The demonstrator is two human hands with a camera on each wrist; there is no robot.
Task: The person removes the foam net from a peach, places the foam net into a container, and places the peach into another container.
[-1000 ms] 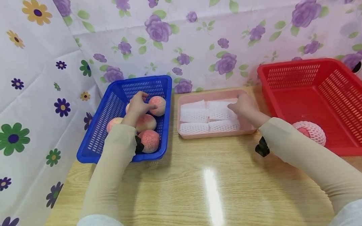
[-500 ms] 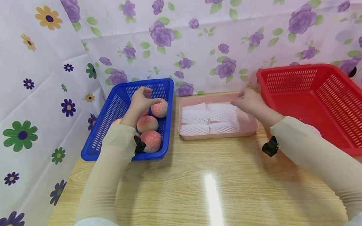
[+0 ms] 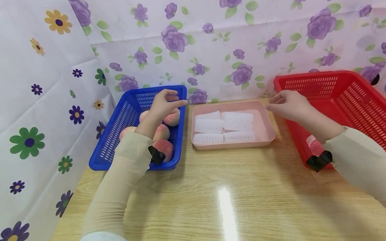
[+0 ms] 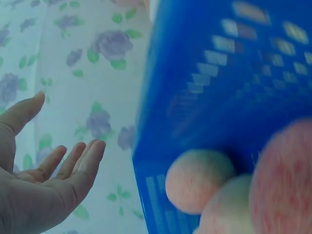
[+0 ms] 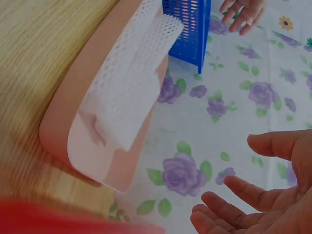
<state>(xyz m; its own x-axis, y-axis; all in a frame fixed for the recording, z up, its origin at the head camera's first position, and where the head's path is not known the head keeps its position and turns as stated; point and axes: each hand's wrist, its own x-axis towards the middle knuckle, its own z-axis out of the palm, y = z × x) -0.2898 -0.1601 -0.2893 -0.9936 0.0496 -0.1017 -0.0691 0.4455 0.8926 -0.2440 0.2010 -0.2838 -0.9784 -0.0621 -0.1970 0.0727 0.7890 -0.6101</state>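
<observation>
My left hand (image 3: 164, 105) hovers over the right side of the blue basket (image 3: 94, 164), fingers loosely extended and holding nothing. Several peaches (image 3: 172, 117) lie in that basket, partly hidden by the left hand and forearm. In the left wrist view the hand stands apart from the peaches (image 4: 197, 180). My right hand (image 3: 290, 103) is in the air by the red basket's near-left rim, just right of the pink tray (image 3: 264, 131). Its fingers are relaxed and nothing is between them. White foam net sleeves (image 3: 238, 121) lie flat in rows in the tray.
The red basket (image 3: 340, 78) stands at the right. A net-wrapped peach (image 3: 315, 145) in it is partly hidden by my right arm. A flowered cloth (image 3: 209, 55) rises behind the containers. The wooden table (image 3: 196, 199) extends in front.
My right hand has moved right, from over the tray's sleeves to beside the red basket. The left hand has shifted slightly right and away from the peaches. The head view has shifted slightly.
</observation>
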